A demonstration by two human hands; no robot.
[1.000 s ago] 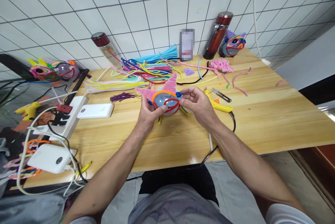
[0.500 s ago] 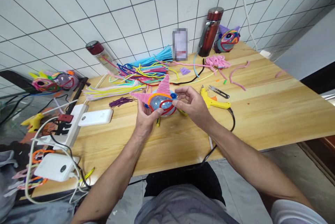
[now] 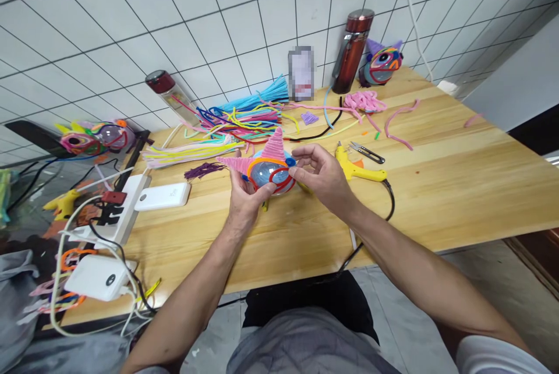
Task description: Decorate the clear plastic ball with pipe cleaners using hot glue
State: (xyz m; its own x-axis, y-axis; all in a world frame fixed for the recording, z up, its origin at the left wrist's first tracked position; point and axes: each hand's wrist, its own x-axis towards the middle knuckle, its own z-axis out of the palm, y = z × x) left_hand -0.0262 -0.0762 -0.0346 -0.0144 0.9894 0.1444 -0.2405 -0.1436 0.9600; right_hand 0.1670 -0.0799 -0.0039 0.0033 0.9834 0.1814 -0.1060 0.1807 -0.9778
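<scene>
A clear round ball ornament [image 3: 265,173] with two pink pipe-cleaner ears, an orange band, blue side puffs and red pipe-cleaner trim is held above the table. My left hand [image 3: 245,196] is closed round its left side, thumb on the lower front. At the ball's right side, my right hand [image 3: 321,173] pinches the end of a red pipe cleaner [image 3: 279,171] that curves across the front. The other right fingers curl behind the blue puff. A yellow glue gun [image 3: 360,171] lies just right of that hand, with snips [image 3: 367,152] beyond it.
Bundled pipe cleaners [image 3: 244,112] lie towards the tiled wall. A red thermos [image 3: 353,53], a glass bottle [image 3: 170,94] and a finished ornament [image 3: 382,64] stand at the back. Left are a power strip [image 3: 131,211], power banks [image 3: 162,196] and cables. The glue gun's cord hangs over the front edge.
The view has shifted slightly. Both hands keep their hold at the ornament with hardly any visible movement.
</scene>
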